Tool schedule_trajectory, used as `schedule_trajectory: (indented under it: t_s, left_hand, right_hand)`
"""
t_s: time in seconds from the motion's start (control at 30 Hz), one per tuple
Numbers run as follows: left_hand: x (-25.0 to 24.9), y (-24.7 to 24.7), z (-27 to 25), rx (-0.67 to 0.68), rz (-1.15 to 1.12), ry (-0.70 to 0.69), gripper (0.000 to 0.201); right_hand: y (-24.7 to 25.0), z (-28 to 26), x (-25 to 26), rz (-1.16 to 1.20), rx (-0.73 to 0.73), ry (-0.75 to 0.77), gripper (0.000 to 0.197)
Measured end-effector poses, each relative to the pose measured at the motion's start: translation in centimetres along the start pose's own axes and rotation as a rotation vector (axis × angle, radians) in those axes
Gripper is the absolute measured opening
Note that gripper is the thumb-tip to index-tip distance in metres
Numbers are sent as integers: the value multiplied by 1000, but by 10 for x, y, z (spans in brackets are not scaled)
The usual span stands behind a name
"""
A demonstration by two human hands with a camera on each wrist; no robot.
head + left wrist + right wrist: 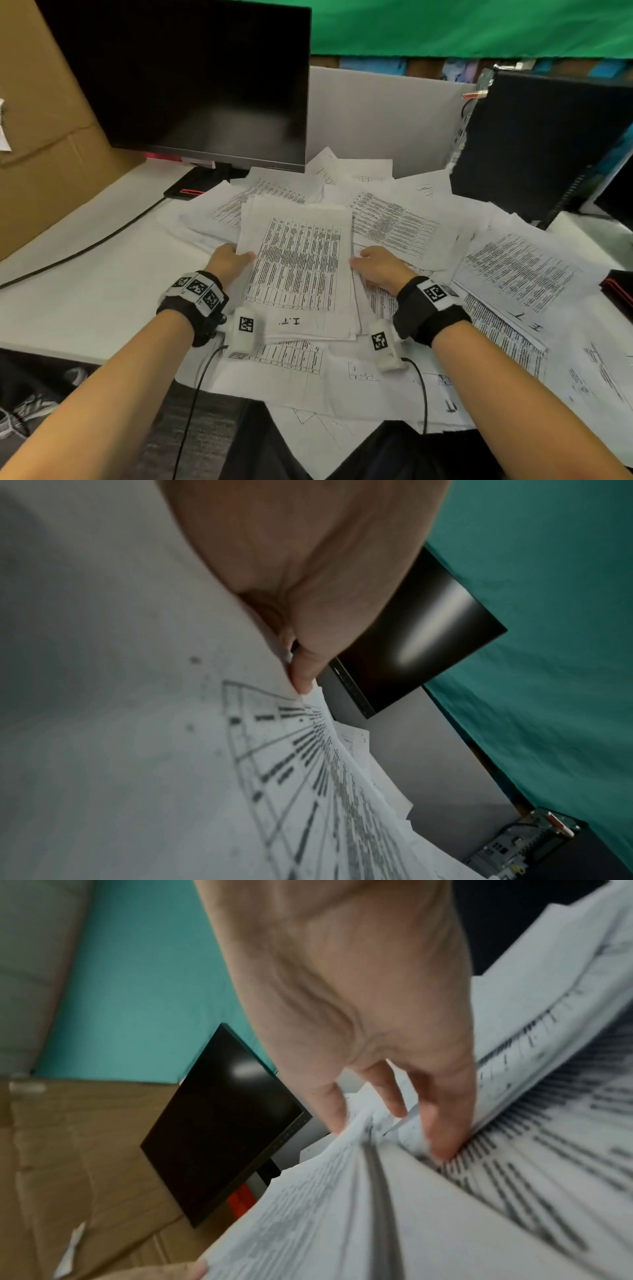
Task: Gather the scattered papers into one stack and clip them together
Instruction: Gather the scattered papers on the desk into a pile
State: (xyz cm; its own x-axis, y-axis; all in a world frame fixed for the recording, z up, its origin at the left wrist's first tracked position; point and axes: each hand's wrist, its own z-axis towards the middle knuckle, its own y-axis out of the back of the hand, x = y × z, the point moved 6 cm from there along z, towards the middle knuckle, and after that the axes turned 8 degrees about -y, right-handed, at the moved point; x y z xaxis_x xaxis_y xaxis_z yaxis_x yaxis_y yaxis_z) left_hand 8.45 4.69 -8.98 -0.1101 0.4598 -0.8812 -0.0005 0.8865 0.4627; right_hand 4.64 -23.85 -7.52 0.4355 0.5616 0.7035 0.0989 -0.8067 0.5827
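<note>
The stack lies mid-counter. The left hand pinches its nine-o'clock edge, while the right hand, fingers spread, presses the three-o'clock edge. Uneven squeezing could buckle sheets or skew the stack; loose papers beneath may drag along.

A dark monitor stands behind, a cardboard box left, a computer tower right.
</note>
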Motion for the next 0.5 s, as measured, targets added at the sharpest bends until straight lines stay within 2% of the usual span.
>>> schedule_trajectory:
  t_s: [0.07,0.1,0.17,0.2,0.27,0.33,0.4,0.5]
  left_hand:
    - [-4,-3,-2,-26,-3,-38,37]
    - [-7,-5,-3,-35,-9,-65,36]
    - [-11,-5,-4,-55,-36,-123,33]
    - [-11,-4,-4,-75,-52,-137,31]
    - [-7,3,-4,-144,-116,-124,26]
    - [-12,14,-9,-224,-258,-137,19]
    - [-36,26,-21,-275,-381,-235,21]
    - [-89,46,-39,-339,-459,-474,36]
  right_hand:
    - [-10,5,-2,161,110,-37,59]
    - [-17,1,1,254,185,-53,61]
    - [-28,-1,7,332,258,-65,46]
    - [-29,-1,9,341,255,-58,44]
    - [-25,-5,18,347,220,33,56]
    - [-11,-19,29,428,202,137,51]
    - [8,-36,39,534,191,236,41]
    - [34,-65,62,545,151,402,42]
